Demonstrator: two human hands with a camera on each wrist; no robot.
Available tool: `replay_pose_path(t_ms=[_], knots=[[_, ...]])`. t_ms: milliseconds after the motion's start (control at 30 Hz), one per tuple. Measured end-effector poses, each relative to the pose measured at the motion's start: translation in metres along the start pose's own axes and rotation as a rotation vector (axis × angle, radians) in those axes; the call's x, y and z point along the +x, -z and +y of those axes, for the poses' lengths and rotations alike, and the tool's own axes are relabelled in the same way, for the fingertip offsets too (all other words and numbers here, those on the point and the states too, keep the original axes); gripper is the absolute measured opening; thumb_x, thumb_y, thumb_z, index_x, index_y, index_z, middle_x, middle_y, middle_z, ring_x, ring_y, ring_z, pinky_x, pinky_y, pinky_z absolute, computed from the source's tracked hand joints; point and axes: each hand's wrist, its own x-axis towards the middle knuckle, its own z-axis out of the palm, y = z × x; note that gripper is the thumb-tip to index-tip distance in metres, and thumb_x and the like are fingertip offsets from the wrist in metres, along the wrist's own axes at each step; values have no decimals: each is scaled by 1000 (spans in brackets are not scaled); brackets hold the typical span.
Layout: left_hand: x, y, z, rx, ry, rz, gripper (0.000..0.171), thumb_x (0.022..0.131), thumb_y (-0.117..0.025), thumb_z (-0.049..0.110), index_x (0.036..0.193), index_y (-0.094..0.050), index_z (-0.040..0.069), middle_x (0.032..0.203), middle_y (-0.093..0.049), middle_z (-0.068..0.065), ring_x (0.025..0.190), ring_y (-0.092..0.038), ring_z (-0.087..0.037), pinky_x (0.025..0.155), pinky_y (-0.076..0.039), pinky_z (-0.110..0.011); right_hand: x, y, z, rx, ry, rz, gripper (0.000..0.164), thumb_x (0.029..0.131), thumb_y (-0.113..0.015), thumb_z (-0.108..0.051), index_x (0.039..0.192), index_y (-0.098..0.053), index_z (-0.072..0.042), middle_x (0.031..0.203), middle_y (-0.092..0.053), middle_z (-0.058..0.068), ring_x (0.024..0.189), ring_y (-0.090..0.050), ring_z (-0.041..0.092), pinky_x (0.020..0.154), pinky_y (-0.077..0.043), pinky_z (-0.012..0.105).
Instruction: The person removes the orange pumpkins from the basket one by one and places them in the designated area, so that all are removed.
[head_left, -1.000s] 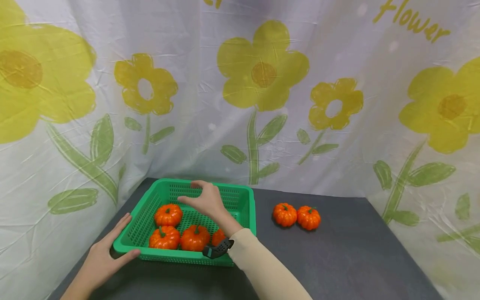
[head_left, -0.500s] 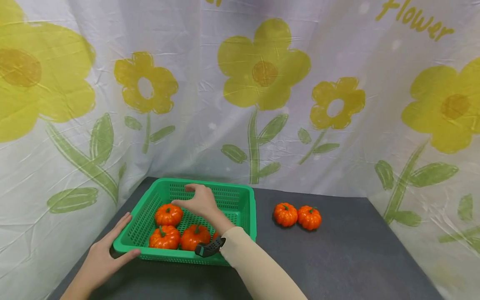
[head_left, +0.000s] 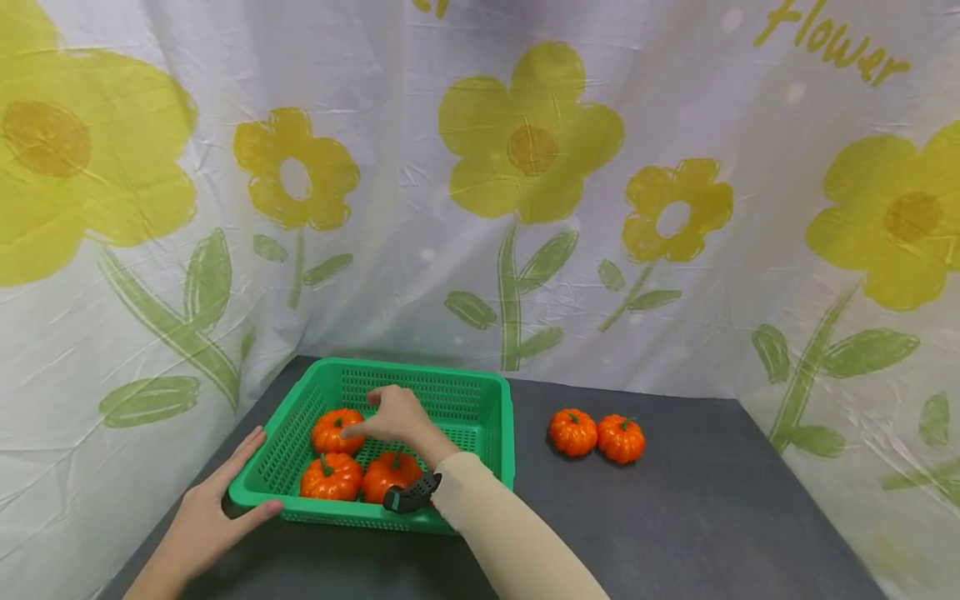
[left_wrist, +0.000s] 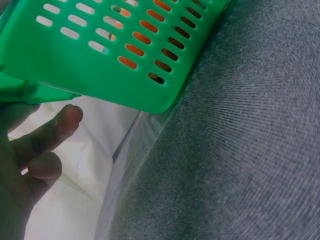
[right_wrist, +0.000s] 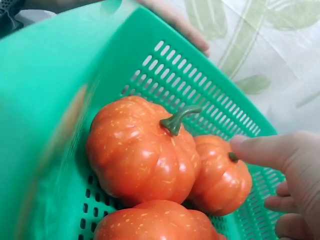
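Observation:
A green plastic basket [head_left: 487,433] with slotted walls holds several orange pumpkins with green stems. My left hand [head_left: 202,521] rests at its near left corner, thumb along the front and fingers along the left side. Inside the basket my right hand [head_left: 397,417] hovers with thumb and fingers spread, at the right of the rear pumpkin [head_left: 330,432]. In the right wrist view the thumb overlaps that pumpkin [right_wrist: 220,180] near its stem; whether they touch I cannot tell. Closer to the front wall sit a left pumpkin [head_left: 330,479] and a middle pumpkin [head_left: 386,473], partly behind my right wrist.
Two more pumpkins, one on the left [head_left: 573,432] and one on the right [head_left: 621,439], stand side by side on the dark grey table [head_left: 675,517], right of the basket. A white curtain [head_left: 405,275] printed with yellow flowers hangs around the table. My right wrist wears a black band [head_left: 411,493].
My right hand has moved left and lower into the basket, toward the rear pumpkin. The forearm now covers the pumpkin at the front right. The left hand and basket have stayed put.

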Motion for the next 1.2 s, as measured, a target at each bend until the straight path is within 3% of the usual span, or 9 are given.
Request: replay_pose_path(t_ms=[300,500,767,1200], knots=[[-1,1,-2,15,22,-25,95,92,-84,36,169,-28,38,173,-21,18,136,-20,21,98,-46,-74,2,-5,2,-62,14,-57,74,86,-89,-45,147,-65,-12,144,-67,2,129,-63,20,99,-60,31],[-2,2,-1,8,13,-20,95,92,-84,35,169,-29,37,172,-21,21,134,-17,24,98,-45,-74,4,-7,2,-54,9,-70,72,86,-89,-44,145,-66,-11,142,-67,3,128,-64,20,98,-60,31],[-2,3,3,-10,-6,-2,97,89,-87,33,169,-31,34,174,-25,14,129,-15,29,98,-44,-75,7,-10,3,-35,-15,-71,64,86,-90,-43,138,-71,-12,134,-71,3,118,-67,19,90,-61,30],[-2,3,4,-12,-10,5,98,88,-88,32,168,-33,34,174,-26,12,129,-15,30,98,-43,-75,19,-20,9,-96,22,-106,69,85,-91,-42,144,-67,-16,140,-67,0,127,-63,21,96,-60,30]])
